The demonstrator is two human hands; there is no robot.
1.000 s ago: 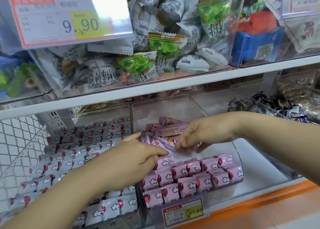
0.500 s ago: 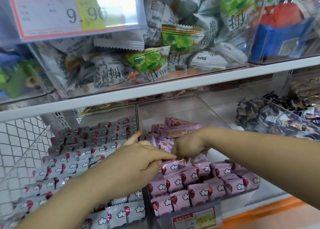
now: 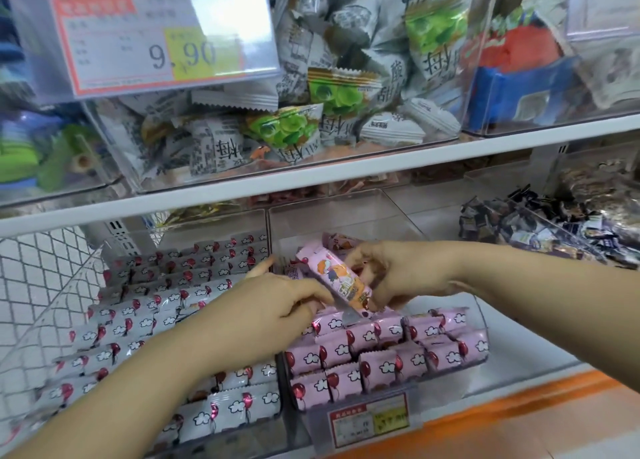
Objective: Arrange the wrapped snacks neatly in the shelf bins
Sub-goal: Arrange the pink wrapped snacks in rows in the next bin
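A pink wrapped snack (image 3: 337,278) with a cartoon print hangs tilted above the middle clear bin (image 3: 481,323). My right hand (image 3: 401,273) grips its upper side, and my left hand (image 3: 277,302) pinches its lower end. Below them, pink balloon-print snacks (image 3: 384,351) lie in neat rows at the bin's front. A few loose pink packs (image 3: 341,242) sit further back in the same bin. The left bin holds rows of white balloon-print snacks (image 3: 166,306).
The upper shelf carries a clear bin of green-and-grey plum packets (image 3: 332,87) with a 9.90 price tag (image 3: 162,35). Dark wrapped candies (image 3: 540,223) fill a bin at the right. A white wire mesh panel (image 3: 31,285) stands at the left. A small price label (image 3: 369,422) hangs on the pink bin's front.
My right hand has lifted a cartoon-print pink snack out of the loose pile, and my left hand has taken hold of its lower end. The view moved slightly closer.
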